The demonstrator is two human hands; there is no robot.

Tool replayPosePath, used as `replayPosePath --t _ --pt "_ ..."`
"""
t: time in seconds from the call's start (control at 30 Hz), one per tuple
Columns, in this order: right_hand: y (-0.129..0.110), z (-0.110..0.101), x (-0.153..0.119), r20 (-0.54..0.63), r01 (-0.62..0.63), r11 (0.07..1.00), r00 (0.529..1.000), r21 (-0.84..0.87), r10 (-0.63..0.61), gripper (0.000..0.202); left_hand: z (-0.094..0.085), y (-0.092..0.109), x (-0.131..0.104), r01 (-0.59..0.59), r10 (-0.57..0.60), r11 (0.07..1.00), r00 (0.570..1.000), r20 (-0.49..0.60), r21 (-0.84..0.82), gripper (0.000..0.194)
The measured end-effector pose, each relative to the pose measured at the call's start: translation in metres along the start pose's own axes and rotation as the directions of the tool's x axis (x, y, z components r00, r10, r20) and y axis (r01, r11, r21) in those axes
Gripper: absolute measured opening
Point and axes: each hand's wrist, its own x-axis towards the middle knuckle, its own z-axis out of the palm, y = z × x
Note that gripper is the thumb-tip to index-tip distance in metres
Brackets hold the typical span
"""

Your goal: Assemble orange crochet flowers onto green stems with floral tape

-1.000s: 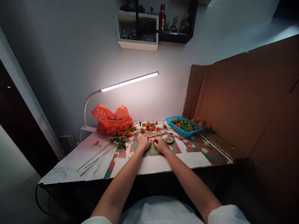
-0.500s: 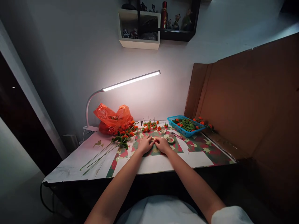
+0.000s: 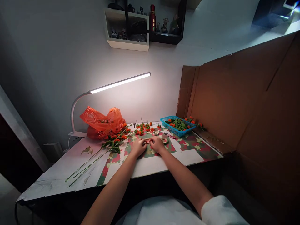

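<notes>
Head view: the person's two bare hands meet over a table (image 3: 150, 170) partly covered with camouflage-patterned sheeting.
Left hand (image 3: 138, 147): fingers closed on one end of a slim pale stick (image 3: 147, 141).
Right hand (image 3: 157, 144): fingers curled in and pinching the same piece at its other end, close beside the left hand.
Slim pale stick: spans the short gap between the hands, low over the patterned sheeting; it is small and partly covered by fingers, so it might be a strip rather than a stick.
Tape rolls: a pale roll (image 3: 156, 134) lies just beyond the right hand; a green-edged roll (image 3: 167, 142) lies just beside it on the right.
Pink-handled tool (image 3: 170, 136): flat on the table, right of both rolls.
Orange flower heads (image 3: 147, 127): grouped at the back of the table.
Long-stemmed orange flowers (image 3: 116, 141): left of the left hand, stems stretching toward the table's front left.
Orange plastic bag (image 3: 103, 125): behind those stems.
Blue basket (image 3: 177, 132): back right, filled with greenery and orange blooms.
Lamp (image 3: 120, 82): lit, its bar slanting above the table.
</notes>
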Motion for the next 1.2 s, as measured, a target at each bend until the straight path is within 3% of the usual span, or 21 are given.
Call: replayPosePath --t 0.13,0.27,0.43,0.57,0.77,0.93,1.07,1.1,1.2 --pt "0.023 -0.013 0.005 -0.142 -0.031 0.999 0.99 -0.041 0.024 0.017 0.004 -0.001 0.002 0.145 -0.156 0.981 0.985 0.078 0.129 0.044" --pt "0.069 -0.038 0.004 -0.219 -0.099 0.991 0.973 -0.091 0.077 0.018 0.005 0.0 0.004 0.177 -0.198 0.974 0.97 0.145 0.143 0.051" --pt "0.11 -0.063 -0.004 -0.216 -0.305 0.951 0.926 0.052 0.309 0.017 0.002 0.0 0.002 0.177 -0.182 0.981 0.981 0.063 0.076 0.047" --pt "0.114 -0.066 -0.008 -0.123 -0.353 0.927 0.921 0.13 0.368 0.016 0.002 -0.004 0.001 0.161 -0.161 0.987 0.986 -0.04 -0.001 0.047" --pt "0.11 -0.066 -0.008 -0.095 -0.368 0.924 0.921 0.104 0.378 0.015 -0.002 -0.003 0.002 0.072 -0.072 0.997 0.996 0.058 0.004 0.031" --pt "0.107 -0.069 -0.01 -0.098 -0.353 0.928 0.926 0.114 0.365 0.017 -0.005 0.004 -0.001 0.096 -0.097 0.995 0.995 -0.012 -0.01 0.045" --pt "0.107 -0.066 -0.012 -0.111 -0.334 0.934 0.931 0.13 0.348 0.016 -0.01 0.003 0.003 -0.033 0.039 0.996 0.997 -0.067 0.087 0.056" --pt "0.108 -0.065 -0.011 -0.11 -0.329 0.935 0.933 0.131 0.344 0.016 -0.011 0.001 0.006 -0.001 0.007 0.991 0.999 -0.048 0.131 0.057" --pt "0.111 -0.062 -0.01 -0.096 -0.302 0.943 0.944 0.141 0.316 0.016 -0.013 -0.006 0.015 0.235 -0.243 0.95 0.97 0.011 0.205 0.059"
